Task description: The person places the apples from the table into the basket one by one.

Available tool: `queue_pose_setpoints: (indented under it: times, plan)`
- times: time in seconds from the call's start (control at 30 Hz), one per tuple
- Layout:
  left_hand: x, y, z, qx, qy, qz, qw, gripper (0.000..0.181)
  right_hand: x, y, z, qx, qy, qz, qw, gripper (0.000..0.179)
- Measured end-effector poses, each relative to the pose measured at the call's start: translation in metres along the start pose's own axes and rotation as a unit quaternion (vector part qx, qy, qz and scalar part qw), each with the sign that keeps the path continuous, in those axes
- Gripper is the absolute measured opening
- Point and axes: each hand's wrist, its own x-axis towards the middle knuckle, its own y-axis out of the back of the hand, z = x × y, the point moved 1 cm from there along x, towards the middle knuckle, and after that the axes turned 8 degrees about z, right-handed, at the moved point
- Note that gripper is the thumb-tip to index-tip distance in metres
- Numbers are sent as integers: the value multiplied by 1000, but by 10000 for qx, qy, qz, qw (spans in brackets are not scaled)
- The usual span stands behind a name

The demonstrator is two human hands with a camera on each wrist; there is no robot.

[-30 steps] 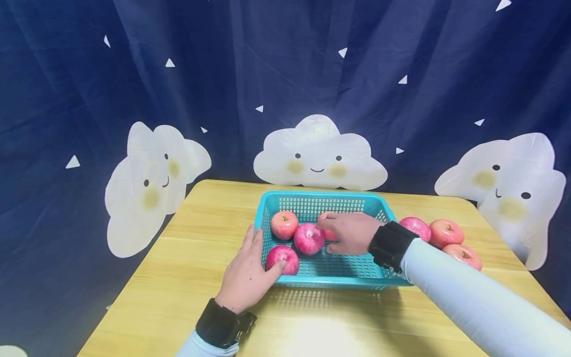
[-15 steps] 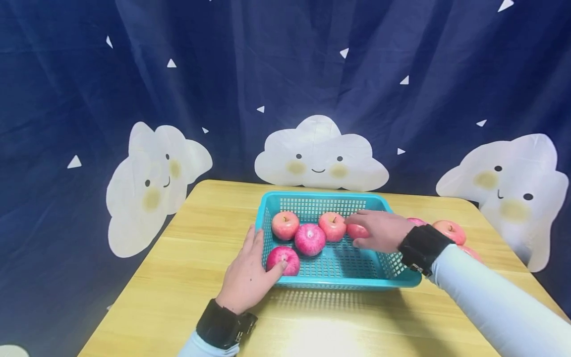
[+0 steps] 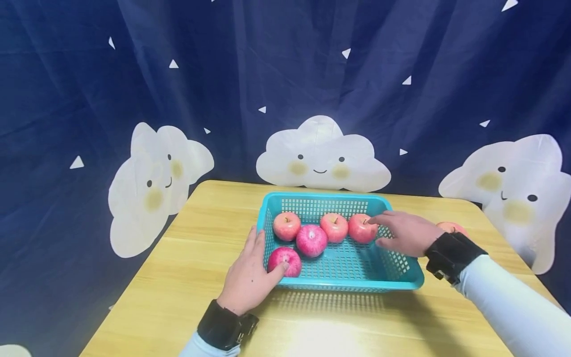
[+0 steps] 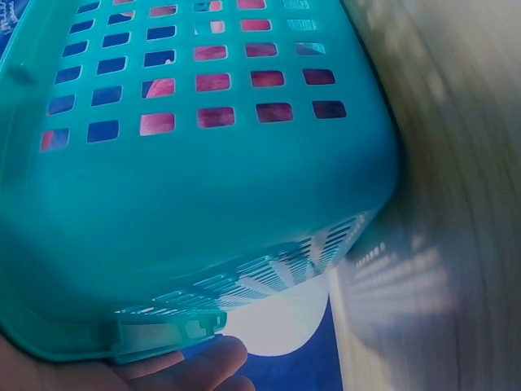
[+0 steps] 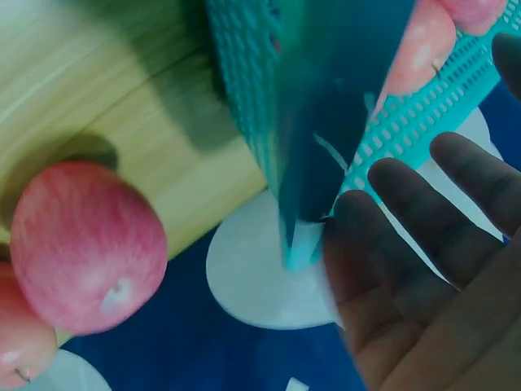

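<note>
A dark blue curtain [image 3: 236, 89] hangs behind the table, printed with three smiling white clouds [image 3: 323, 153], one at left, one in the middle and one at right. The table [image 3: 178, 258] has a pale wood grain, with a bright patch of glare on its near part. One teal basket [image 3: 343, 284] with slotted sides stands on it, holding five apples: a deep pink apple [image 3: 284, 263] in the near left corner, a paler apple [image 3: 287, 226] behind it, a second deep pink one [image 3: 312, 241], then two lighter red ones [image 3: 334, 228] along the far side. Past the basket's right end at least two more lie on the table: a streaked red apple [image 5: 89, 244] and a paler neighbour [image 5: 23, 334]. The left hand [image 3: 250, 277] rests against the basket's near left corner, fingers nearly straight along the outside of the end wall, thumb spread apart over the near rim by the corner apple. The right hand [image 3: 408, 233] has its fingers apart, nothing held between them, its fingertips at the rightmost apple inside; whether they touch it I cannot tell.
</note>
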Motion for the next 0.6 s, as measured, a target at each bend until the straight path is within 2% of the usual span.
queue_pose_setpoints:
  times: [0.13, 0.3, 0.6]
  plan:
    - [0, 0, 0, 7, -1, -13, 10000, 98, -7, 5, 7, 22, -140, 87, 9999, 49]
    - [0, -1, -1, 7, 36, -2, 10000, 99, -17, 8, 19, -27, -525, 11, 9986, 53]
    - [0, -1, -1, -21, 8, -8, 10000, 98, -46, 16, 50, 214, -1017, 119, 9945, 54]
